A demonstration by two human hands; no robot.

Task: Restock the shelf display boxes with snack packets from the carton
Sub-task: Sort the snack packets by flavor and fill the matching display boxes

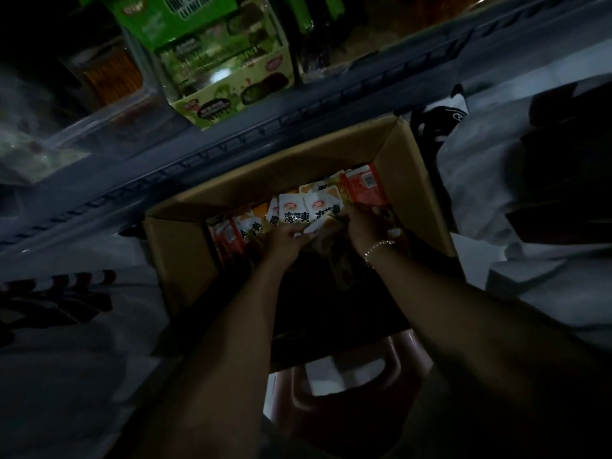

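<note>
From the head view we look down into an open brown cardboard carton (pixel 185 246) standing on a dark red plastic stool (pixel 334 382), just near of a grey metal shelf edge (pixel 231 150). White-and-orange snack packets (pixel 293 210) stand in a row along the carton's far side, with red packets (pixel 364 185) at the far right corner. Our left hand (pixel 287 241) reaches into the carton with its fingers curled round the packets in the middle of the row. Our right hand (pixel 367 226), a pale beaded bracelet (pixel 379 248) on its wrist, grips a tilted white packet (pixel 323 225) just beside the left hand. On the shelf, far and left of the carton, sits a green printed cardboard display box (pixel 231 91); the dim light hides how full it is. Pale bags (pixel 496 180) lie to the right.
</note>
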